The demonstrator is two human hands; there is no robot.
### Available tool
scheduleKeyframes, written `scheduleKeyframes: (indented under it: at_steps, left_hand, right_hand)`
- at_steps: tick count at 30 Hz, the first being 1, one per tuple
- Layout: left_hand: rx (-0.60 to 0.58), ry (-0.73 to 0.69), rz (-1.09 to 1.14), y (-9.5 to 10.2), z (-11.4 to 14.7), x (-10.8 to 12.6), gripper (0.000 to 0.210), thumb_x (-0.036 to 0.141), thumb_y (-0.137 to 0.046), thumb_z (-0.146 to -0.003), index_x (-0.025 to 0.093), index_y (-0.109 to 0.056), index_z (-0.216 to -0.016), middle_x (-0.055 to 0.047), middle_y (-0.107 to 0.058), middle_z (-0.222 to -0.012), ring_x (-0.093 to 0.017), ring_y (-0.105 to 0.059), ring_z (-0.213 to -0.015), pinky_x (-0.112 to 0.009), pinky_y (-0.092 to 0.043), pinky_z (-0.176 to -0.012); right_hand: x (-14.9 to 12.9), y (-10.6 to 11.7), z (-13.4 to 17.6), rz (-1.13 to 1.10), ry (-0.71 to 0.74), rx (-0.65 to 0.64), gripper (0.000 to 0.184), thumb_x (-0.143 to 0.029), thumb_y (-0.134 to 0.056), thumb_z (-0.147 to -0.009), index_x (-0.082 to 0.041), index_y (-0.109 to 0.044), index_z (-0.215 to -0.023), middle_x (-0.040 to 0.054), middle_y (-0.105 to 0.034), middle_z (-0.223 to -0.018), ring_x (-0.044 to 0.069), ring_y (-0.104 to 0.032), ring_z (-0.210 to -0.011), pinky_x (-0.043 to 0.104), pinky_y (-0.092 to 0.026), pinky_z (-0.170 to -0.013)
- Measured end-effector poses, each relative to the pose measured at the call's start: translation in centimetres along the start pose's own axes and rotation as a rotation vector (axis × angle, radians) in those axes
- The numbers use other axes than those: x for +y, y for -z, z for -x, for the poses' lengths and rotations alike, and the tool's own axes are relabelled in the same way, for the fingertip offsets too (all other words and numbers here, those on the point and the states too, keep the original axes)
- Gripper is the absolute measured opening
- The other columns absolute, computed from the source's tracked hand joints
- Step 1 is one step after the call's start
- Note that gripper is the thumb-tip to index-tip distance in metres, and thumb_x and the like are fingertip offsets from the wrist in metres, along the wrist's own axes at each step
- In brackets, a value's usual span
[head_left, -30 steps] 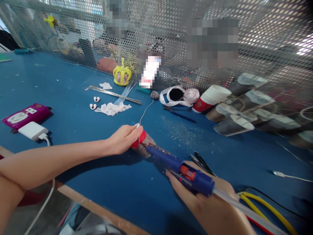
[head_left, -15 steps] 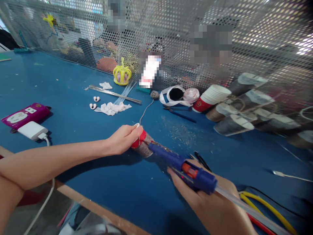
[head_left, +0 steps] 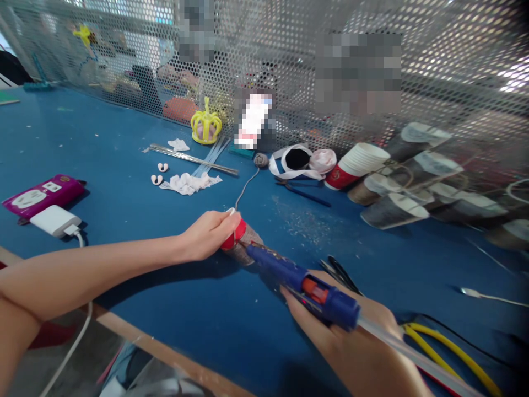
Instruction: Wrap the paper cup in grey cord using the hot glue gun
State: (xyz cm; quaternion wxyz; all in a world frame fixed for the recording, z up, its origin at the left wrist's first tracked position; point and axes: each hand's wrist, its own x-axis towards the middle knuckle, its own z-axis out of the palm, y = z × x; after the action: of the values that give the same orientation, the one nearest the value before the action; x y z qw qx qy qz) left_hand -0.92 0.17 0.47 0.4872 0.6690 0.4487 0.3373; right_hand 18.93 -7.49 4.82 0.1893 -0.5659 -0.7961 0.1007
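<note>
My left hand (head_left: 210, 234) is closed on the rim end of a red paper cup (head_left: 235, 234), which lies tilted on its side. Grey-brown yarn covers the cup's lower part, and a strand (head_left: 245, 186) runs from it to a small yarn ball (head_left: 260, 160) farther back. In my right hand (head_left: 343, 336) is a blue hot glue gun (head_left: 297, 273), with a clear glue stick (head_left: 397, 343) sticking out of its back end. The gun's nozzle is at the cup's side, by the border between red paper and yarn; whether it touches I cannot tell.
Several wrapped cups (head_left: 394, 210) and a white cup stack (head_left: 363, 160) stand at the right, near a metal mesh screen (head_left: 281, 66). Yellow-handled pliers (head_left: 450, 353) and black scissors (head_left: 341, 273) lie by my right hand. A purple power strip (head_left: 45, 193) sits at the left.
The glue gun and my right hand have shifted slightly to the left, moving the nozzle along the cup. My left hand keeps its hold, almost unmoved.
</note>
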Motion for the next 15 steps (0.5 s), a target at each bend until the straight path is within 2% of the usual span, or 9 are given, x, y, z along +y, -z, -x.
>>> scheduleKeyframes:
  at_steps: [9,15]
  left_hand:
    - [0.021,-0.003,-0.023,-0.06,0.17,0.25,0.048,0.043,-0.028,-0.084,0.008,-0.059,-0.070,-0.005,-0.060,-0.063,-0.015,-0.053,-0.061,-0.024,-0.043,-0.058]
    - [0.004,0.004,-0.009,-0.06,0.12,0.02,0.049,0.042,-0.027,-0.084,0.008,-0.060,-0.072,-0.006,-0.062,-0.067,-0.015,-0.054,-0.063,-0.023,-0.044,-0.059]
  right_hand:
    - [0.13,-0.21,0.24,-0.019,0.054,0.003,0.015,-0.024,-0.044,-0.076,-0.024,-0.059,-0.077,-0.0006,-0.061,-0.057,0.012,-0.057,-0.045,0.021,-0.047,-0.046]
    - [0.36,-0.54,0.36,-0.030,0.059,0.050,0.015,-0.025,-0.044,-0.076,-0.023,-0.059,-0.078,-0.0018,-0.058,-0.054,0.011,-0.052,-0.039,0.020,-0.045,-0.042]
